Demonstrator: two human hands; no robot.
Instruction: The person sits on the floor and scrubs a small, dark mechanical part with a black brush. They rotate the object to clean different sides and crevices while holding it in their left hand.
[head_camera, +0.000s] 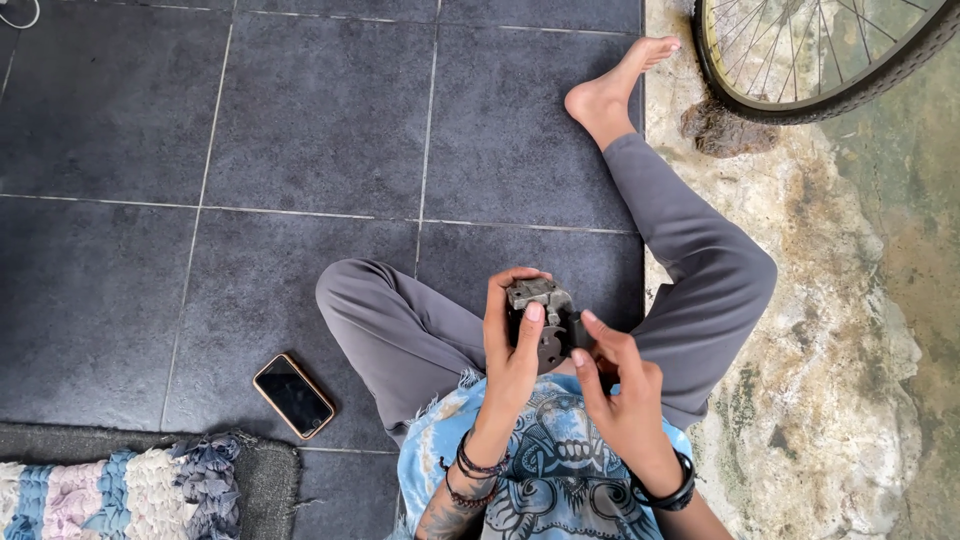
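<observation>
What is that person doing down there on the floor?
A person sits on the dark tiled floor with legs bent. Both hands hold a small grey metal part over the lap: the left hand wraps around it, and the right hand touches its side with the fingertips. A phone lies on the tiles beside a rag rug. A bicycle wheel stands nearby.

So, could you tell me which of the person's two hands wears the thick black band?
The right hand: a thick black band circles its wrist, while the left hand has thin dark string bracelets. Both hold the grey metal part.
</observation>
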